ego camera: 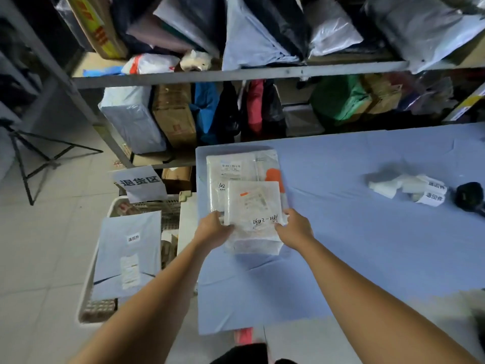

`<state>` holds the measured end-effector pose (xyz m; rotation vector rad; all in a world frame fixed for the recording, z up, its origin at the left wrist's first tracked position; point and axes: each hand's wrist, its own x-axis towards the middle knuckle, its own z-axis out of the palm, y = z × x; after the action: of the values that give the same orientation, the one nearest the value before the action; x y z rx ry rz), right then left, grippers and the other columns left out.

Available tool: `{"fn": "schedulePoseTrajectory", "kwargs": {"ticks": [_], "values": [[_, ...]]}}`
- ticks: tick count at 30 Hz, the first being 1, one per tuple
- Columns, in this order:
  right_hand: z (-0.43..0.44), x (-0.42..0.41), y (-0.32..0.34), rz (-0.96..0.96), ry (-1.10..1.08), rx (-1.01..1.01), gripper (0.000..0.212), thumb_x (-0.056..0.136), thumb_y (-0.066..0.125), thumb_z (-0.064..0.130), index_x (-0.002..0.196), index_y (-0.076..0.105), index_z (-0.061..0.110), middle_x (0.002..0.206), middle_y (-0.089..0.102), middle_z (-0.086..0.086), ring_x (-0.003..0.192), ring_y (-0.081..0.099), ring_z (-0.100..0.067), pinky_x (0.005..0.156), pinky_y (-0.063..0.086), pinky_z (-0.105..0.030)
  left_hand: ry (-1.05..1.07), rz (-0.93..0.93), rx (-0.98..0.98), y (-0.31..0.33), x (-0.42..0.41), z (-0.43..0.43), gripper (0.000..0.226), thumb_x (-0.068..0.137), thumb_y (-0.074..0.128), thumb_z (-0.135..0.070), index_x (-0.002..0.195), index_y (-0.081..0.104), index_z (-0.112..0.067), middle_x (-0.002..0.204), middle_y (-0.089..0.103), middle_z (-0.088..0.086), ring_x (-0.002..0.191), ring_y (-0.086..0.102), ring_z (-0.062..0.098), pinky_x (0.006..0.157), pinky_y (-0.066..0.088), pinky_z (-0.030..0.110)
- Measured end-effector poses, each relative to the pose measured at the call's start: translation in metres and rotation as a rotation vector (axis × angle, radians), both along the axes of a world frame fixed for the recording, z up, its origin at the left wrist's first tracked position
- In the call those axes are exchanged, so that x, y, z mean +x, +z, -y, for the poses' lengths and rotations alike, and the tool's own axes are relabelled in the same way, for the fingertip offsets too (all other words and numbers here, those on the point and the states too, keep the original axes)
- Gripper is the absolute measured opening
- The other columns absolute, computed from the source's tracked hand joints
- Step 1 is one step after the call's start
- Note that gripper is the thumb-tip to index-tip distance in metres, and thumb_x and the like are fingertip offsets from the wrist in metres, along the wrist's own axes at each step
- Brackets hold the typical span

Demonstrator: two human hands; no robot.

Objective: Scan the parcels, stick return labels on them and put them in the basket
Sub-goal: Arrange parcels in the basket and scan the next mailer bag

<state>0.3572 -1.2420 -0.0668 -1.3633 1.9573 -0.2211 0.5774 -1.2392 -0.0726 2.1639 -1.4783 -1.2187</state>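
A small white padded parcel [253,211] with handwriting on it lies on the blue table [354,232], partly over a larger white parcel [236,174]. My left hand [214,228] grips its left edge and my right hand [294,227] grips its right edge. A strip of white return labels [409,189] lies at the right of the table, beside a black scanner [469,197]. The white basket [110,258] stands on the floor to the left, with a grey labelled parcel [128,256] lying in it.
A metal shelf rack [236,73] packed with bags and cartons stands behind the table. A paper sign [140,183] hangs above the basket. A black tripod [31,158] stands on the tiled floor at far left.
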Motion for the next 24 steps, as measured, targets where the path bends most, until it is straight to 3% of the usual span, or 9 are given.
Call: {"fn": "schedulePoseTrajectory", "kwargs": {"ticks": [2, 5, 8, 10, 13, 15, 24], "values": [[0.009, 0.000, -0.014, 0.029, -0.053, 0.031, 0.056, 0.092, 0.065, 0.034, 0.141, 0.047, 0.014, 0.140, 0.056, -0.005, 0.127, 0.053, -0.027, 0.098, 0.044, -0.032, 0.060, -0.031, 0.002, -0.016, -0.007, 0.009, 0.032, 0.081, 0.066, -0.028, 0.112, 0.060, -0.023, 0.107, 0.069, 0.004, 0.076, 0.062, 0.014, 0.058, 0.050, 0.026], [0.019, 0.002, -0.028, 0.059, -0.126, 0.032, 0.044, 0.089, 0.069, 0.029, 0.127, 0.057, 0.010, 0.125, 0.065, -0.008, 0.116, 0.059, -0.029, 0.091, 0.047, -0.034, 0.236, -0.057, 0.007, -0.028, -0.017, 0.020, 0.039, 0.077, 0.069, -0.024, 0.115, 0.060, -0.018, 0.111, 0.063, 0.002, 0.068, 0.055, 0.004, 0.052, 0.045, 0.020], [0.027, 0.001, -0.032, 0.115, -0.174, 0.047, 0.034, 0.085, 0.074, 0.026, 0.115, 0.065, 0.012, 0.108, 0.070, -0.006, 0.099, 0.065, -0.026, 0.079, 0.051, -0.031, 0.341, -0.141, 0.016, -0.033, -0.026, 0.028, 0.036, 0.073, 0.075, -0.018, 0.104, 0.056, -0.019, 0.112, 0.060, 0.005, 0.079, 0.061, 0.016, 0.057, 0.048, 0.025], [0.031, -0.004, -0.031, 0.180, -0.182, 0.040, 0.030, 0.084, 0.076, 0.022, 0.111, 0.069, 0.012, 0.100, 0.071, -0.004, 0.090, 0.066, -0.023, 0.076, 0.052, -0.031, 0.384, -0.196, 0.015, -0.032, -0.031, 0.032, 0.046, 0.070, 0.077, -0.012, 0.111, 0.057, -0.015, 0.111, 0.063, 0.003, 0.088, 0.062, 0.018, 0.065, 0.053, 0.028], [0.037, -0.019, -0.020, 0.260, -0.192, -0.013, 0.028, 0.085, 0.076, 0.017, 0.111, 0.069, 0.011, 0.093, 0.069, -0.001, 0.077, 0.063, -0.015, 0.069, 0.048, -0.026, 0.413, -0.273, -0.028, -0.024, -0.043, 0.038, 0.050, 0.070, 0.078, -0.007, 0.114, 0.058, -0.015, 0.095, 0.066, 0.000, 0.078, 0.065, 0.013, 0.051, 0.048, 0.019], [0.041, -0.037, -0.010, 0.283, -0.204, -0.046, 0.031, 0.085, 0.076, 0.018, 0.114, 0.066, 0.014, 0.098, 0.068, -0.001, 0.080, 0.063, -0.015, 0.070, 0.049, -0.027, 0.386, -0.307, -0.063, -0.017, -0.056, 0.043, 0.047, 0.070, 0.080, -0.009, 0.110, 0.056, -0.019, 0.088, 0.066, -0.001, 0.071, 0.063, 0.010, 0.043, 0.042, 0.016], [0.027, -0.191, 0.002, 0.214, -0.197, -0.049, 0.036, 0.087, 0.075, 0.020, 0.121, 0.065, 0.012, 0.104, 0.067, -0.005, 0.091, 0.064, -0.021, 0.078, 0.053, -0.033, 0.262, -0.396, -0.029, -0.014, -0.189, 0.035, 0.044, 0.071, 0.084, -0.012, 0.092, 0.049, -0.026, 0.079, 0.061, 0.005, 0.056, 0.052, 0.015, 0.042, 0.041, 0.024]]}}
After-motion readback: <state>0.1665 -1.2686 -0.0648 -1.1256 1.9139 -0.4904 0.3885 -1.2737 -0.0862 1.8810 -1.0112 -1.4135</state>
